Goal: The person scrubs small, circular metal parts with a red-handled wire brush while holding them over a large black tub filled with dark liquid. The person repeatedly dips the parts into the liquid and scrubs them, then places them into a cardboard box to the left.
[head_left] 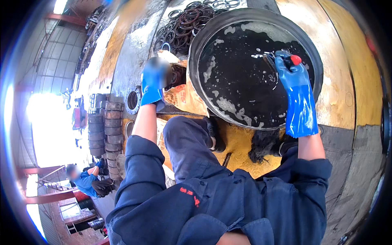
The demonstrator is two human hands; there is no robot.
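A wide black round tub (195, 77) of dark liquid with patches of pale foam stands before me. Over its right part, my right hand (290, 69), in a long blue rubber glove, is closed around a tool with a rounded red end (296, 60). A dark, narrow piece shows at the liquid beside those fingers; its kind is unclear. On the tub's left, my left hand (153, 81), also blue-gloved, is beside an open orange-and-white sack (185, 98) with dark metal rings (177, 76) inside. A blur covers that hand's fingers, so its grip is hidden.
Behind the sack lies a heap of dark rings (185, 24). A flanged metal ring (132, 101) rests left of my left forearm. Stacks of cylindrical parts (113, 130) stand farther left, with another person (87, 183) sitting near them. Black matted material (263, 145) lies below the tub.
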